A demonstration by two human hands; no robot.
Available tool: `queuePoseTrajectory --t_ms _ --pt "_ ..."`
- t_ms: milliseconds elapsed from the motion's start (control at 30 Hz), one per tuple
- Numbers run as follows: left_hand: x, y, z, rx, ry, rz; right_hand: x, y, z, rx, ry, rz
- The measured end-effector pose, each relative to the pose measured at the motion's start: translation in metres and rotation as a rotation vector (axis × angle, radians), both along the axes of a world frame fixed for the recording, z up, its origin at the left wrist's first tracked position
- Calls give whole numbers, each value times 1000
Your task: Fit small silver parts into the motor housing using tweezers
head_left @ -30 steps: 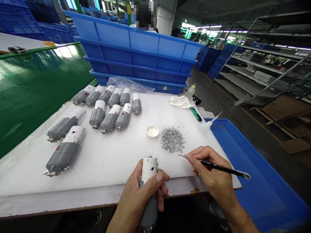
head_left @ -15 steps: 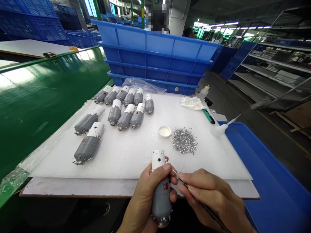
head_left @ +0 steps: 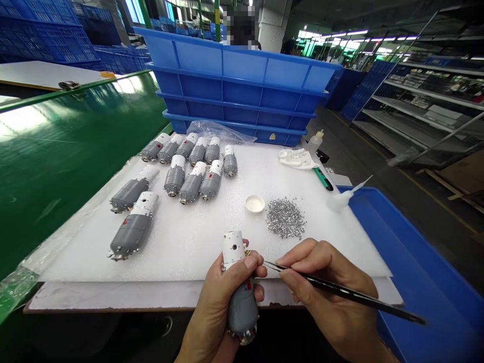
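The left hand (head_left: 223, 302) clenches a gray plastic cylinder (head_left: 242, 310) with a white top, just over the edge of a white foam sheet (head_left: 189, 247), its fingers hiding the middle. The right hand (head_left: 325, 287) pinches a thin black pick (head_left: 393, 308), whose fine metal tip ends by the left thumb; whether it touches the cylinder is hard to make out. Loose silver granules (head_left: 285, 218) lie heaped on the foam beside a small white cap (head_left: 254, 203).

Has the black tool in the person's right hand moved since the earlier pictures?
Yes: the black tool shifted left, its tip moving from near the silver granules to beside the white-topped motor.
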State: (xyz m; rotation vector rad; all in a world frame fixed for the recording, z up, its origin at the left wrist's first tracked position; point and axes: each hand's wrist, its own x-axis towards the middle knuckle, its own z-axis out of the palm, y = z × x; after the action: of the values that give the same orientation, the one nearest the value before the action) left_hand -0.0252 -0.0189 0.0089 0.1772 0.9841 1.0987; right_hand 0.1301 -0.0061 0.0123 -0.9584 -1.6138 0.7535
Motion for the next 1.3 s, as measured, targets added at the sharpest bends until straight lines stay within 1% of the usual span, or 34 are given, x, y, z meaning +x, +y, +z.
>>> queuePoseTrajectory --t_ms 200,400,667,767,833,900,1000,1100,1200,1300 --pt "0 0 1 2 -34 32 1 -1 -4 85 -62 23" --pt "0 -1 0 14 -20 53 -2 3 -1 211 -113 70" --pt "-1 0 -5 29 -33 44 -4 3 1 228 -114 97" --pt "-1 0 -6 43 -27 47 -5 0 0 196 -107 77" --pt "-2 0 -6 44 -10 35 -5 -1 -1 124 -80 48" --pt "-3 0 -4 43 19 10 -4 3 0 18 -33 31" --pt "-5 -1 -2 51 30 -34 -1 26 3 -129 30 8" --pt "-5 -1 0 90 26 -61 0 64 4 -250 -35 -33" --pt "-4 -2 -1 110 109 -67 -2 99 1 -312 -114 -38" --pt "-5 -3 0 94 170 -57 -8 119 -3 -340 -202 -34"
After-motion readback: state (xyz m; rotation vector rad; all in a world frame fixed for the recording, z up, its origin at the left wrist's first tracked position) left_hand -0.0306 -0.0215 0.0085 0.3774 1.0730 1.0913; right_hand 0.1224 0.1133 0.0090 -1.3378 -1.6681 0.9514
